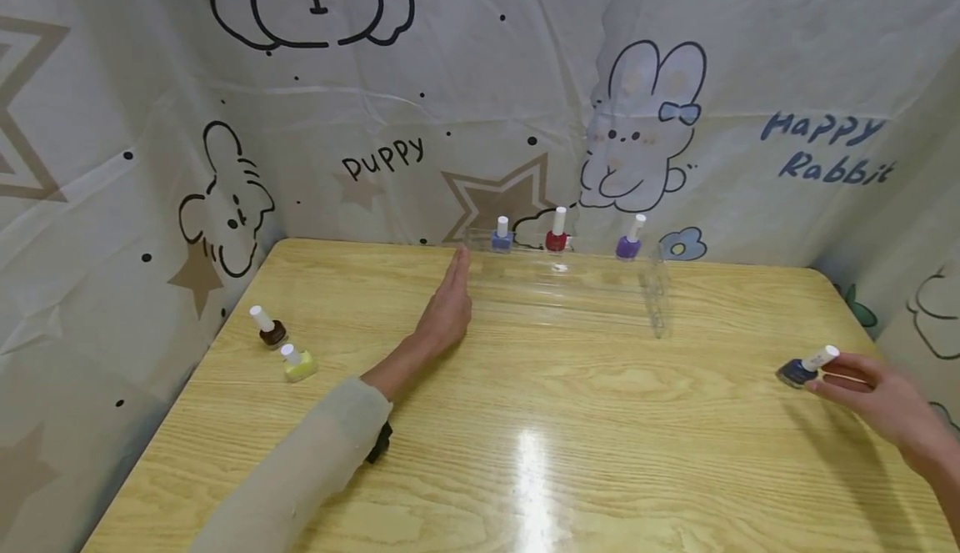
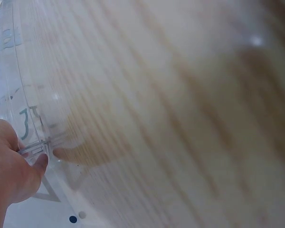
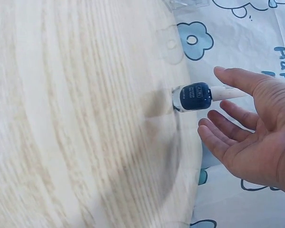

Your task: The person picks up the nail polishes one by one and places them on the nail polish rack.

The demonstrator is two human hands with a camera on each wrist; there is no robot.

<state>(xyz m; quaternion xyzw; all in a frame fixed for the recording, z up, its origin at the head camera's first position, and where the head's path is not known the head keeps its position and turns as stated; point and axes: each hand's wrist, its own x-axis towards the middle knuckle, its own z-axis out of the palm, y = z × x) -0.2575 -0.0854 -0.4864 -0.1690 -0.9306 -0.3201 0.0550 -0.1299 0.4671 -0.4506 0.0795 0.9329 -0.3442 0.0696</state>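
Observation:
At the back of the table, my left hand (image 1: 447, 307) holds the left end of a clear plastic display rack (image 1: 558, 294); in the left wrist view, the rack's edge (image 2: 35, 147) lies between thumb and finger. Nail polish bottles in light blue (image 1: 502, 240), red (image 1: 556, 241) and purple (image 1: 627, 248) stand along its top tier. Over at the right side, my right hand (image 1: 881, 394) pinches the white cap of a dark blue nail polish bottle (image 1: 797, 373). That bottle is tilted, its base (image 3: 176, 99) close to the tabletop in the right wrist view.
Two more nail polish bottles, dark brown (image 1: 273, 334) and yellow (image 1: 300, 366), stand near the left edge of the wooden table (image 1: 600, 444). A printed cloth (image 1: 465, 77) with cartoon animals hangs behind and at both sides.

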